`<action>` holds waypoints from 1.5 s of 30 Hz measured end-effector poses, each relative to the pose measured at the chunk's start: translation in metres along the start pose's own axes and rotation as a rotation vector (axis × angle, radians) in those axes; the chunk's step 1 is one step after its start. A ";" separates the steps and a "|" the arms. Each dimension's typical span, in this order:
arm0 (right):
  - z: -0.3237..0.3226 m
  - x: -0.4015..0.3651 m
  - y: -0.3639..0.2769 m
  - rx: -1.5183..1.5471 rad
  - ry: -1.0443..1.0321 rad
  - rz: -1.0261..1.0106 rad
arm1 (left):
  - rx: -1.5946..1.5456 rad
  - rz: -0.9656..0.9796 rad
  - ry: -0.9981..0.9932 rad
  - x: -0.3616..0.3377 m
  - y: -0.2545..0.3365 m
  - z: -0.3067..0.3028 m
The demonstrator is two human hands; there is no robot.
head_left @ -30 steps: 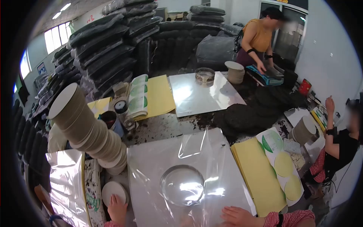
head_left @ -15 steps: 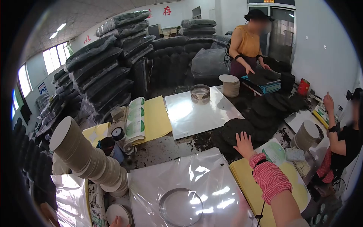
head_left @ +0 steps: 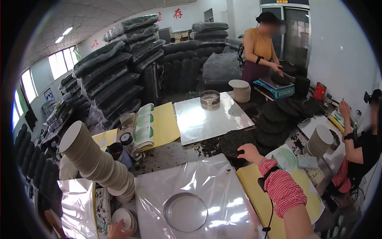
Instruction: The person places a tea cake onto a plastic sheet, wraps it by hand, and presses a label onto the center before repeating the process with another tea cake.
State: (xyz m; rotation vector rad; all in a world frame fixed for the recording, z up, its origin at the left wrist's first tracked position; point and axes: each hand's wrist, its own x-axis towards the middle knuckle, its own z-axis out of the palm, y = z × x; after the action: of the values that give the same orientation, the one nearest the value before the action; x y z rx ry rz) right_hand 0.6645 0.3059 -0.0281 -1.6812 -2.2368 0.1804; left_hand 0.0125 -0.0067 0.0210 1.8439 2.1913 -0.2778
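Note:
At the bottom left, my left hand (head_left: pixel 116 230) has its fingertips on the pale round card disc (head_left: pixel 120 216) on top of a short stack. My right hand (head_left: pixel 250 153) reaches out over the table with fingers closed on the near edge of a dark, rough round sheet (head_left: pixel 232 141), which looks like dried seaweed. More dark round sheets (head_left: pixel 274 129) lie overlapped beyond that hand. In front of me a metal ring (head_left: pixel 186 212) rests on clear plastic film (head_left: pixel 155 191).
A tall leaning stack of card discs (head_left: pixel 95 155) stands at the left. Printed yellow sheets (head_left: pixel 165 123) and a shiny metal plate (head_left: pixel 199 127) with another ring (head_left: pixel 210 98) lie ahead. Across the table, a co-worker (head_left: pixel 260 47) handles dark material over a blue scale (head_left: pixel 278 91).
My right hand has gone from lying spread on the dark sheet to gripping its near edge, a little left and nearer. My left hand has shifted slightly left on the disc stack.

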 end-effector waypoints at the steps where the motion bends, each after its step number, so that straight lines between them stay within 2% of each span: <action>1: -0.006 0.001 -0.004 -0.003 0.004 -0.004 | 0.050 -0.003 0.116 0.005 -0.004 0.011; 2: -0.011 0.002 -0.006 0.057 0.323 -0.059 | 0.104 0.001 0.235 0.010 -0.005 0.019; 3: -0.022 0.001 -0.014 0.113 0.645 -0.109 | 0.105 0.014 0.242 0.014 0.000 0.026; 4: -0.032 -0.004 -0.019 0.102 0.650 -0.099 | -0.380 0.155 0.355 0.014 0.011 0.038; 5: -0.052 -0.017 -0.039 0.239 0.783 -0.076 | -0.874 0.283 0.442 0.009 0.028 0.050; 6: -0.060 -0.027 -0.053 0.379 0.904 -0.054 | -0.525 0.560 0.628 -0.008 0.090 0.011; 7: -0.055 -0.033 -0.060 0.712 0.887 0.091 | -0.155 0.811 0.793 -0.027 0.149 -0.028; 8: -0.052 -0.039 -0.065 0.904 0.863 0.253 | -0.068 0.909 0.725 -0.016 0.162 -0.002; 9: -0.042 -0.041 -0.073 1.103 0.826 0.424 | -0.202 0.978 0.797 -0.011 0.198 -0.010; 11: -0.026 -0.050 -0.093 1.637 0.788 0.460 | -0.237 1.014 0.619 0.007 0.213 0.027; 13: -0.021 -0.063 -0.108 1.881 0.639 0.434 | -0.328 0.773 -0.017 0.000 0.209 0.013; 15: -0.010 -0.070 -0.119 1.950 0.520 0.437 | 0.067 0.905 0.319 0.018 0.234 -0.017; 19: -0.021 -0.078 -0.153 2.063 0.304 0.422 | 0.100 0.888 0.205 0.075 0.258 0.038; 21: -0.039 -0.081 -0.165 2.002 0.303 0.396 | 0.128 0.845 0.134 0.079 0.261 0.053; 22: -0.046 -0.087 -0.173 1.962 0.320 0.354 | 0.169 0.786 -0.020 0.080 0.264 0.057; 23: -0.055 -0.092 -0.182 1.951 0.300 0.354 | 0.150 0.776 -0.018 0.083 0.265 0.060; 25: -0.068 -0.097 -0.203 1.812 0.374 0.204 | -0.016 0.788 -0.094 0.090 0.261 0.056; 26: -0.067 -0.101 -0.216 1.628 0.460 0.111 | -0.015 0.775 -0.079 0.094 0.254 0.047; 28: -0.071 -0.143 -0.237 0.822 0.316 -0.022 | -0.867 0.686 -0.368 0.104 0.235 0.020; 29: -0.051 -0.148 -0.249 0.841 0.414 -0.385 | -1.288 0.611 -0.518 0.107 0.227 0.013; 30: -0.039 -0.157 -0.252 0.468 0.395 -0.700 | -2.013 0.345 -0.292 0.110 0.217 0.054; 31: -0.022 -0.174 -0.258 0.314 0.245 -0.812 | -2.285 0.558 -0.329 0.085 0.205 0.017; 32: 0.000 -0.186 -0.262 0.280 0.031 -0.854 | -2.093 0.491 -0.055 0.084 0.196 0.020; 33: 0.020 -0.190 -0.269 0.183 -0.094 -0.866 | -1.889 0.421 0.207 0.080 0.190 0.026; 35: 0.014 -0.185 -0.268 0.401 -0.091 -0.784 | -0.963 0.553 0.447 0.068 0.188 0.034; 37: 0.003 -0.163 -0.276 0.571 -0.039 -0.495 | -1.076 0.485 0.439 0.066 0.195 0.034; 38: -0.003 -0.139 -0.283 0.435 0.061 -0.561 | -1.097 0.456 0.425 0.067 0.197 0.032; 39: 0.009 -0.121 -0.287 0.377 0.028 -0.608 | -1.120 0.429 0.402 0.066 0.198 0.032; 41: 0.042 -0.107 -0.295 -0.022 -0.106 -0.591 | -1.065 0.419 0.442 0.063 0.206 0.028; 44: 0.042 -0.113 -0.299 -0.010 -0.061 -0.545 | -0.993 0.374 0.500 0.065 0.209 0.023; 45: 0.029 -0.111 -0.296 0.176 -0.282 -0.442 | -0.999 0.350 0.499 0.063 0.210 0.023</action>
State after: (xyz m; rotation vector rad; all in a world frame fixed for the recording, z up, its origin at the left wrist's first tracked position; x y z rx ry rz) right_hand 0.4131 0.1162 0.0119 -1.0930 -2.6444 0.5122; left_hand 0.2110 0.0818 -0.0164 1.6757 1.6373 1.2203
